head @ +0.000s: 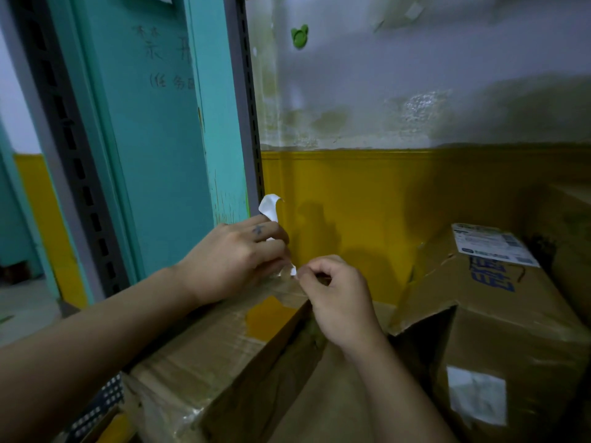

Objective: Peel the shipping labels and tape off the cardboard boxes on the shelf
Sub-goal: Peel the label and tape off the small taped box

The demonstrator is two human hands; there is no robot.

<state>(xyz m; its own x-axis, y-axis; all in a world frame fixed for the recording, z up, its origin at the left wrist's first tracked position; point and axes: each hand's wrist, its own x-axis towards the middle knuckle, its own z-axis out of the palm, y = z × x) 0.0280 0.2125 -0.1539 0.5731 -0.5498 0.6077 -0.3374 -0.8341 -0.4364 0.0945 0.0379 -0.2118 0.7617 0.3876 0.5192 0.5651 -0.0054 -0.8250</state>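
Your left hand [236, 254] curls round a peeled white strip [270, 207], keeping it clear of the left box [208, 356] | your right hand [339, 295] pinches its lower end, probably tape, to pull | right box [511, 314] label [495, 244] not yet peeled.

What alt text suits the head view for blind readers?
The left hand holds a white label strip and the right hand pinches its lower end, above a taped cardboard box. At right, another box bears a shipping label.
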